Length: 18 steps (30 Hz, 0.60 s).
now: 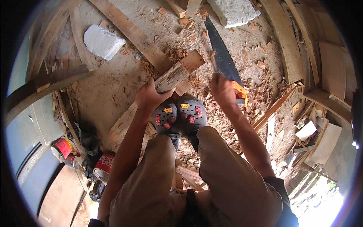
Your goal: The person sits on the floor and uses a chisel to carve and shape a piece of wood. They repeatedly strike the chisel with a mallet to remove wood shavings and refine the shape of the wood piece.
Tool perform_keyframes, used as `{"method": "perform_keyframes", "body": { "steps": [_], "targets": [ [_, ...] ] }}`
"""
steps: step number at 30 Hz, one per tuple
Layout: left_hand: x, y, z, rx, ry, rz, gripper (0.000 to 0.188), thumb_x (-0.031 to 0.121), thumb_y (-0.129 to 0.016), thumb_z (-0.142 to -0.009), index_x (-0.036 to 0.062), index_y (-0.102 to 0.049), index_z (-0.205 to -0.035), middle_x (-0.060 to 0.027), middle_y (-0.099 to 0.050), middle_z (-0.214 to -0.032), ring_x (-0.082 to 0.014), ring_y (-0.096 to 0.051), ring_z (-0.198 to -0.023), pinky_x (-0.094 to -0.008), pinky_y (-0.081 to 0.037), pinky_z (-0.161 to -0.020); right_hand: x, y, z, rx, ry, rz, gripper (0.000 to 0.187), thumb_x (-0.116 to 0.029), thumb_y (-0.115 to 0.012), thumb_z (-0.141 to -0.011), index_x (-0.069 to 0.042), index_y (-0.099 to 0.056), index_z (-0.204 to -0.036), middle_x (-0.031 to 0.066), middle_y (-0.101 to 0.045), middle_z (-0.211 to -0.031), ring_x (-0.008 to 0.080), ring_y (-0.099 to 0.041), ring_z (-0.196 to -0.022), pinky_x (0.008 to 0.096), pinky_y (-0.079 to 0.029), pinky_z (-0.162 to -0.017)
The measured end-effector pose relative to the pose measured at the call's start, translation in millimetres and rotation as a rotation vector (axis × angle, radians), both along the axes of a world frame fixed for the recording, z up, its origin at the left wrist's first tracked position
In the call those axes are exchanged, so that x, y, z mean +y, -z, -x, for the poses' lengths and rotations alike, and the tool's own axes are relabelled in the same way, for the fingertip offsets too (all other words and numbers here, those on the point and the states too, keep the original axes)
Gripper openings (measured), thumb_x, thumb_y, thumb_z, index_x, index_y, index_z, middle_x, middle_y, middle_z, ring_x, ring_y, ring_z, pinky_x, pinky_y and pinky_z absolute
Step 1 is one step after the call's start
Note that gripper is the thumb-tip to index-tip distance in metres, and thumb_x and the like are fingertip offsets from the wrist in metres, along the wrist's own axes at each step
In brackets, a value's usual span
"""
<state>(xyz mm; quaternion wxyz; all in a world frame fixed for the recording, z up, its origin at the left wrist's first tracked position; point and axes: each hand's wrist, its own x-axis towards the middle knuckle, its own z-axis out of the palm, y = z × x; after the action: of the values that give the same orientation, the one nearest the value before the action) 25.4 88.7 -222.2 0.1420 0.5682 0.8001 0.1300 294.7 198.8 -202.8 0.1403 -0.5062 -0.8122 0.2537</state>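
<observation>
My left hand [148,94] is closed around the near end of a short, rough wooden block [172,77], its thumb pointing toward my feet. A smaller squared wood piece [183,87] sits beside the block, just ahead of my shoes. My right hand [223,89], smeared by motion, is closed on a thin, narrow tool [214,62] that points away from me; its kind is too blurred to tell. Beyond that hand lies a handsaw [221,49] with a dark blade and an orange-and-black handle, partly hidden by my wrist.
Wood chips [261,89] cover the dirt floor. A long plank [132,34] runs up to the block. White chunks [103,42] lie farther off. Red cans [104,166] stand at left, boards [283,41] at right. My dark clogs [165,118] are close to the work.
</observation>
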Motion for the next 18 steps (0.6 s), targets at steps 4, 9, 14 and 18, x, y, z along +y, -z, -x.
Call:
{"method": "perform_keyframes", "body": {
  "steps": [4,9,14,18],
  "targets": [
    [-2,1,-1,0.008,0.002,-0.037,0.072,0.068,-0.079,-0.06,0.0037,-0.062,-0.089,-0.0176,-0.068,-0.076,-0.0371,-0.07,-0.07,-0.0469,-0.056,-0.061,13,-36,4,0.139,0.229,0.093,0.031,-0.025,-0.052,-0.104,0.003,-0.057,-0.093,0.0181,-0.062,-0.062,0.0235,-0.061,-0.046,0.0394,-0.042,-0.037],
    [0,-4,-2,-0.018,-0.014,-0.031,0.07,0.065,-0.081,-0.06,0.004,-0.062,-0.088,-0.017,-0.068,-0.075,-0.0369,-0.07,-0.069,-0.0475,-0.056,-0.061,-9,-36,34,0.097,0.027,0.121,0.027,-0.021,-0.055,-0.101,-0.001,-0.061,-0.085,0.0232,-0.063,-0.063,0.0375,-0.064,-0.055,0.0484,-0.049,-0.049],
    [1,-6,-2,-0.043,-0.02,0.06,0.063,0.055,-0.084,-0.062,0.0039,-0.062,-0.092,-0.0181,-0.068,-0.081,-0.038,-0.07,-0.076,-0.048,-0.056,-0.066,-15,-8,42,-0.049,-0.102,0.082,0.027,-0.025,-0.054,-0.099,-0.002,-0.058,-0.084,0.0245,-0.066,-0.07,0.0422,-0.067,-0.063,0.0509,-0.055,-0.055],
    [3,-9,-2,-0.056,-0.036,0.055,0.063,0.055,-0.084,-0.062,0.0035,-0.062,-0.09,-0.018,-0.068,-0.081,-0.0382,-0.07,-0.076,-0.0482,-0.055,-0.066,-15,-5,29,-0.168,-0.213,0.033,0.026,-0.024,-0.054,-0.099,-0.001,-0.059,-0.087,0.0239,-0.067,-0.072,0.0421,-0.068,-0.067,0.0515,-0.056,-0.058]
  ]
}}
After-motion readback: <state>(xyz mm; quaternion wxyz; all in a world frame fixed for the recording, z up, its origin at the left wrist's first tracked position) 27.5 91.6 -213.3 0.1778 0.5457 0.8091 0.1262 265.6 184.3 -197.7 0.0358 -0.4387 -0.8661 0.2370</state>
